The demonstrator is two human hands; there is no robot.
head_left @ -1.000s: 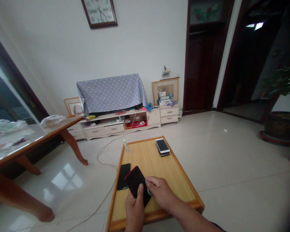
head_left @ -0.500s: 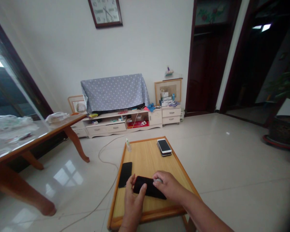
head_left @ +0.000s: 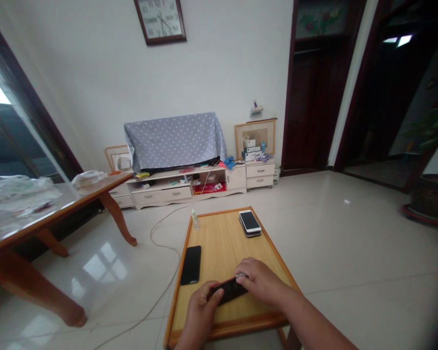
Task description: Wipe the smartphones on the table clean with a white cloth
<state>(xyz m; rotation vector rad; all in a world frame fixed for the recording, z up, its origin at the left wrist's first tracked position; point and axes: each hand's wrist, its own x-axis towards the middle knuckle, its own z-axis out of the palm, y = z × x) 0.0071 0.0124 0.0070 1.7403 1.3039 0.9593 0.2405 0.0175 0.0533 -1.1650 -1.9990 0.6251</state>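
Both hands close on a phone (head_left: 229,290) with a red edge, held low over the near end of a small wooden table (head_left: 219,243). The left hand (head_left: 199,316) grips its near-left end with the thumb laid across the dark face; the right hand (head_left: 257,279) covers the far-right end, fingers curled over the top, and something pale shows under the fingertips – too small to tell what. Whether the phone rests on the wood or hangs just above it cannot be told.

A black phone (head_left: 191,264) lies flat at the table's left edge, well apart from the hands. A stack of phones (head_left: 250,222), white on top, sits at the far right corner, and a small bottle (head_left: 194,219) stands at the far left corner. A cable (head_left: 160,272) trails over the tiled floor beside the table.

The held phone looks stiff, thin and light, with a glossy face that is probably slippery and fragile – best taken by the long edges or the red rim, not the glass.
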